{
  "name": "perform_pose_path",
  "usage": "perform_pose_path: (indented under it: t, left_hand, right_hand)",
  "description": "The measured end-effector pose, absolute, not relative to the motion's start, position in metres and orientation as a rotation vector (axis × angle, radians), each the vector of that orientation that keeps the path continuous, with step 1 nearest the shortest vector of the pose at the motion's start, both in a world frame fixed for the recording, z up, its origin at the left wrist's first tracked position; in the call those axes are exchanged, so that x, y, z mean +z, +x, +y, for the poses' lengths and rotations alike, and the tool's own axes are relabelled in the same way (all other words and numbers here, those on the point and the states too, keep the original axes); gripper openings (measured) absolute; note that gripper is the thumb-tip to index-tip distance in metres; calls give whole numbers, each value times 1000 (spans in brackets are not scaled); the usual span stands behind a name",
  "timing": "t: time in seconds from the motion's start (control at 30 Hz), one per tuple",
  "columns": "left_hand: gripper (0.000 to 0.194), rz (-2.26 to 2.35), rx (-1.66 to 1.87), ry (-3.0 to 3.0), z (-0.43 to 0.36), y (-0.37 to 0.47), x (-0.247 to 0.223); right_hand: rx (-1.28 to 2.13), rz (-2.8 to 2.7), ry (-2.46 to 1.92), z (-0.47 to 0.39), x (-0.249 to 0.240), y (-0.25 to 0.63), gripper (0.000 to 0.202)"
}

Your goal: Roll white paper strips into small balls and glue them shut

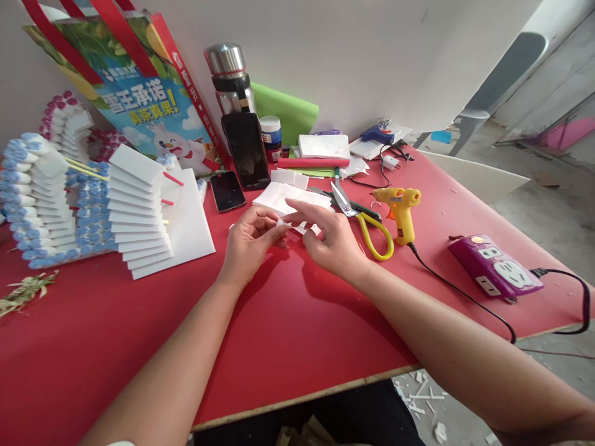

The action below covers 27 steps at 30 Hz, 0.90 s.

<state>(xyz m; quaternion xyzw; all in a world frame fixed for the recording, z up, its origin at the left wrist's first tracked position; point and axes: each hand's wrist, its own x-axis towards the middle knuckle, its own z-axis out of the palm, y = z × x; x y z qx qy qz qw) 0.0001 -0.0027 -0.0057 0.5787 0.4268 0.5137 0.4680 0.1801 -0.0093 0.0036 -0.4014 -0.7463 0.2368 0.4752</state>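
Note:
Between both hands, above the red table, is a small white piece of thin paper point(281, 223). My left hand point(251, 243) pinches it between thumb and forefinger, the other fingers curled. My right hand point(335, 241) meets it from the other side; one finger is raised and stretched out, while the others bend around the paper's end, partly hidden. Just beyond the hands lies a stack of white paper sheets point(269, 197). Scissors with yellow handles point(375, 236) lie right of my right hand, beside a yellow glue gun point(400, 207).
Left stands a fanned stack of white boards point(139, 214) next to blue-and-white folded pieces point(23, 201). Two phones point(227, 191), a steel flask point(226, 68) and a printed bag point(134, 93) are behind. A purple power socket point(497, 267) with cables sits at right, near the table edge.

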Motion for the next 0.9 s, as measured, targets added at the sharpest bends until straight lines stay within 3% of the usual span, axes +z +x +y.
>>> perform_pose_path:
  t: [0.5,0.9]
  left_hand:
    - [26,1025,1185,1520,-3,0,-6]
    - [27,1071,1188,1622,-2,-1,-6]
  right_hand:
    - [245,-2066,-965,-12,4,181,71]
    - [486,-1808,-1027,-6,3,184,67]
